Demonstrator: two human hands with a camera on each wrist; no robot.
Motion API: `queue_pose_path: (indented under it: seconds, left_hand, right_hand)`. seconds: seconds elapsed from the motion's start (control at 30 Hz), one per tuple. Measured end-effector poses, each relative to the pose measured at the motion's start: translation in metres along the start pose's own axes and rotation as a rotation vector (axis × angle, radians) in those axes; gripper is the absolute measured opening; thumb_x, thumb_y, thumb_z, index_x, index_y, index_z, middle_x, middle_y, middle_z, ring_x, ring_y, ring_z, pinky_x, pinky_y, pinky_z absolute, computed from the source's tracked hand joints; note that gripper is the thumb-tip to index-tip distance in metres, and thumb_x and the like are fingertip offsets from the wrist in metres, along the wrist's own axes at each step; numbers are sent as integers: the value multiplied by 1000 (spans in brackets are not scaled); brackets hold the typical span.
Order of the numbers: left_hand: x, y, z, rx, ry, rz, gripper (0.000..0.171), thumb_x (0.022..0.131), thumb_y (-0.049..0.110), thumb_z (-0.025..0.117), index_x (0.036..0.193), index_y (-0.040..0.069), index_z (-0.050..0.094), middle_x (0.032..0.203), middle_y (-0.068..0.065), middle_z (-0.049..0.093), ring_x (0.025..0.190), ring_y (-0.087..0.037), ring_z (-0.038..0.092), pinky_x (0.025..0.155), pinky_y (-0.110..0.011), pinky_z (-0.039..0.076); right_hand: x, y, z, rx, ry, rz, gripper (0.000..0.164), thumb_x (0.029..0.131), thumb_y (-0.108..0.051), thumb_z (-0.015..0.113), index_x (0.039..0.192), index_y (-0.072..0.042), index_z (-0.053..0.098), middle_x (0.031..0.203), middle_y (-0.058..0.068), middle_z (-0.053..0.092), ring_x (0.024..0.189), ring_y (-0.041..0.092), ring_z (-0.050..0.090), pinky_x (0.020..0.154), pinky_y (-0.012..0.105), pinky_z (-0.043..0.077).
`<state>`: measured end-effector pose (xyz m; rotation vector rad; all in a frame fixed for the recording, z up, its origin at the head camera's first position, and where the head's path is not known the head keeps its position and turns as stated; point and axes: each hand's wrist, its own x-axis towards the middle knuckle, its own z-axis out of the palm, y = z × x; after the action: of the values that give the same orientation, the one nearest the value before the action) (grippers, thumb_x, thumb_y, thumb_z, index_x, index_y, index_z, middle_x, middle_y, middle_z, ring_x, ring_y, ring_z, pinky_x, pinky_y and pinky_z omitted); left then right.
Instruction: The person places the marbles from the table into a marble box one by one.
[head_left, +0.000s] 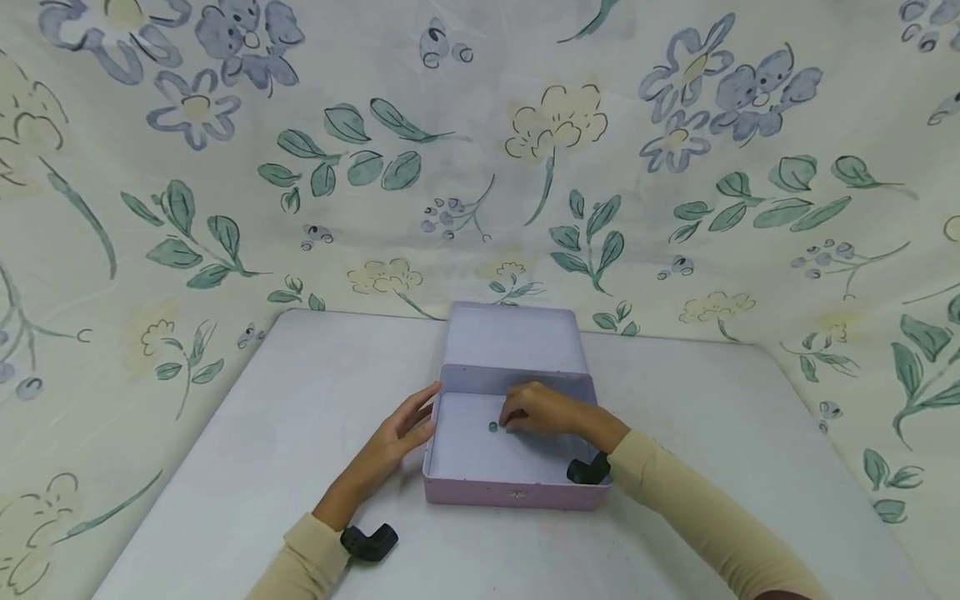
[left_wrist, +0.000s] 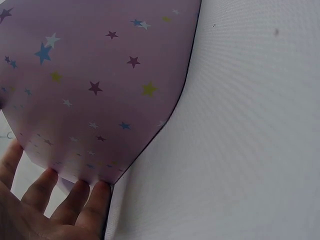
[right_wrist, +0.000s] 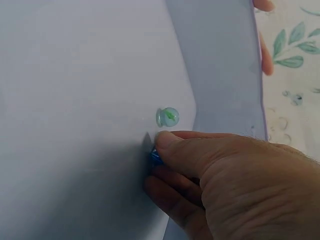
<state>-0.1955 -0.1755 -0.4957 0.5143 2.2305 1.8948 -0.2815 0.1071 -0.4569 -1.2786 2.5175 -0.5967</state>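
Note:
A clear glass marble with a green swirl (right_wrist: 171,117) lies on the floor of an open pink box (head_left: 517,493). Just beside it, my right hand (head_left: 543,408) reaches down inside the box. Its thumb and fingertips pinch a small blue glassy piece (right_wrist: 156,158), mostly hidden by the fingers. My left hand (head_left: 393,437) rests against the box's left side with fingers extended. In the left wrist view, those fingertips (left_wrist: 95,195) touch the star-printed outer wall (left_wrist: 107,95).
The box lid (head_left: 513,337) stands folded back toward the floral cloth (head_left: 480,167) behind the white table (head_left: 330,367). A small metal clasp (head_left: 517,494) sits on the box front. Black wrist-worn devices (head_left: 369,543) are on both forearms.

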Motion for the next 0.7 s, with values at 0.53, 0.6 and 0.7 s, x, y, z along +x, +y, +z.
queue_pose_path:
  seconds: [0.53, 0.6, 0.7]
  left_hand:
    - [2, 5, -6, -8, 3, -5, 58, 105, 18, 48, 158, 29, 27, 168, -3, 16, 153, -42, 18, 117, -69, 22]
    - [0, 3, -4, -15, 3, -21, 58, 105, 19, 49, 158, 29, 28, 168, -2, 16, 153, -41, 18, 117, -69, 22]
    - [-2, 0, -2, -15, -6, -29, 58, 105, 18, 48, 158, 28, 27, 169, -3, 16, 154, -41, 17, 118, -68, 22]
  right_hand:
    - [4, -5, -15, 16, 93, 49, 14, 90, -11, 74, 103, -7, 78, 93, 1, 73, 81, 5, 63, 74, 16, 55]
    - [3, -6, -16, 26, 107, 52, 14, 90, -12, 74, 102, -6, 77, 93, 1, 73, 81, 6, 63, 75, 17, 55]
    - [0, -7, -20, 34, 120, 38, 15, 90, -12, 74, 103, -5, 77, 94, 2, 73, 83, 7, 65, 76, 16, 56]
